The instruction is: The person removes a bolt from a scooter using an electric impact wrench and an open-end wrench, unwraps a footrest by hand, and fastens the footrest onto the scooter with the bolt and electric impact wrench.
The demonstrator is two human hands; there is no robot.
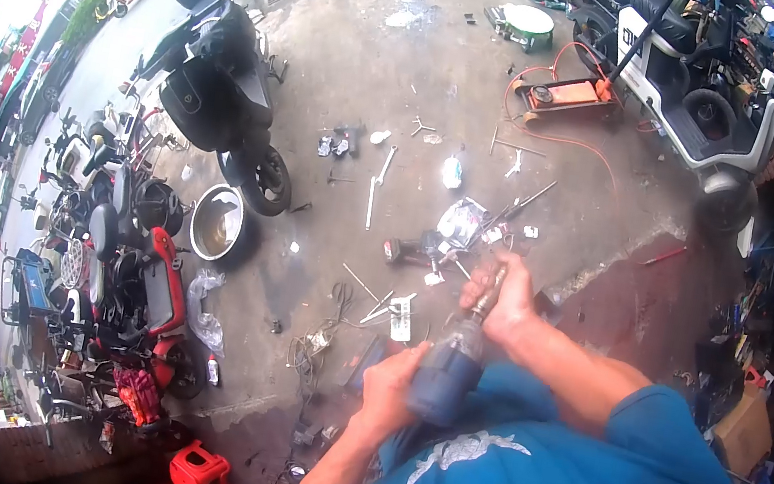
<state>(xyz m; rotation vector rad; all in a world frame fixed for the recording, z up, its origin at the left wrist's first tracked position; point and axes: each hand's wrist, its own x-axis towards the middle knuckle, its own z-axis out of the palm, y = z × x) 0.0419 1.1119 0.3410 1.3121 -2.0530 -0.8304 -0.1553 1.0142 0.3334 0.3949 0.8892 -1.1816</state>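
Note:
A blue cordless power tool [445, 385], which looks like an impact wrench or drill, is held close to my chest with its nose pointing up and away. My left hand [391, 385] is closed around the tool's side near its handle. My right hand [505, 299] wraps its fingers around the metal socket or bit [490, 294] at the tool's front end. Just beyond my hands, on the concrete floor, lie a white card-like piece [401, 316], a crossed metal tool [379, 308] and a heap of parts with a shiny wrapper [460, 221]. The tool's grip is mostly hidden.
A black scooter [220, 84] stands ahead left, beside a metal basin [219, 224]. An orange floor jack [564, 93] and a white scooter [673, 95] are at upper right. Wrenches [386, 166] lie scattered ahead. A red stool [199, 472] sits at lower left.

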